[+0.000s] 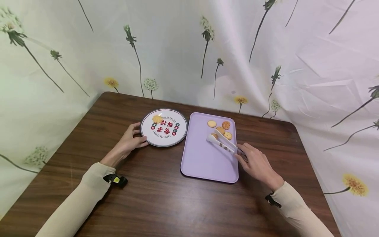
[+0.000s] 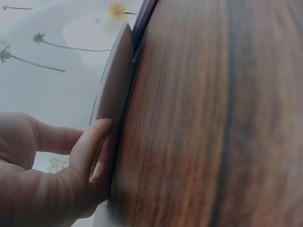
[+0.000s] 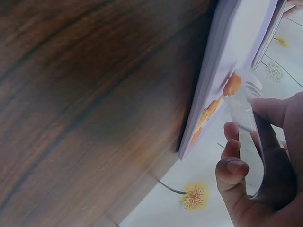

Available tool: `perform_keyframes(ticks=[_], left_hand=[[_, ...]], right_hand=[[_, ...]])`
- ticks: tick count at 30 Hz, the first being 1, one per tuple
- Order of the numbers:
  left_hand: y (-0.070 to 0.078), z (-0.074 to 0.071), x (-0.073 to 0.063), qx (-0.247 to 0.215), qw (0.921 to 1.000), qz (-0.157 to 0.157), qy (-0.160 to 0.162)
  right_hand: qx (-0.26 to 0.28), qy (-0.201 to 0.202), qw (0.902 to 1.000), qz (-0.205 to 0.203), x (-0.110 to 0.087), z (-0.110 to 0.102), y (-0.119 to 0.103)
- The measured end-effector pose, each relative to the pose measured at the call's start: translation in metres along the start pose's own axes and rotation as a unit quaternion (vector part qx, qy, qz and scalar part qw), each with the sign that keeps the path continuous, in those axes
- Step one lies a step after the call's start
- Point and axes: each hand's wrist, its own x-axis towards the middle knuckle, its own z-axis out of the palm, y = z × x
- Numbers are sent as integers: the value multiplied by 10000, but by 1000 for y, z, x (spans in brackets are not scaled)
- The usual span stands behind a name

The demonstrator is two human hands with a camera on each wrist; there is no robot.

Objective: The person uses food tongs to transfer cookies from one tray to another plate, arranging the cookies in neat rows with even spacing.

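My left hand [image 1: 129, 140] holds the near-left rim of a round white plate [image 1: 177, 120] with red and dark lettering, thumb and fingers at the edge. One flower-shaped cookie [image 1: 157, 119] lies on that plate. My right hand [image 1: 257, 162] grips a pair of tongs [image 1: 222, 147], white with brown spots, over a lilac tray [image 1: 195, 158]. Between the tong tips is a golden cookie [image 3: 232, 85]; in the right wrist view it is close to the tray surface. Near the tips lie a pale round cookie [image 1: 211, 123], a browner patterned cookie [image 1: 226, 125] and others.
Plate and tray stand side by side on a dark wooden table [image 1: 165, 204], toward its far edge. Behind and beside the table hangs a pale cloth [image 1: 177, 49] printed with dandelions. Each sleeve carries a black strap at the wrist.
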Motion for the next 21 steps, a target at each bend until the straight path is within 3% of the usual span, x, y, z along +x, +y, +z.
perform_keyframes(ticks=[21], left_hand=[[-1, 1, 0, 22, 10000, 13, 48]], right_hand=[[82, 223, 9990, -387, 49, 7, -17]])
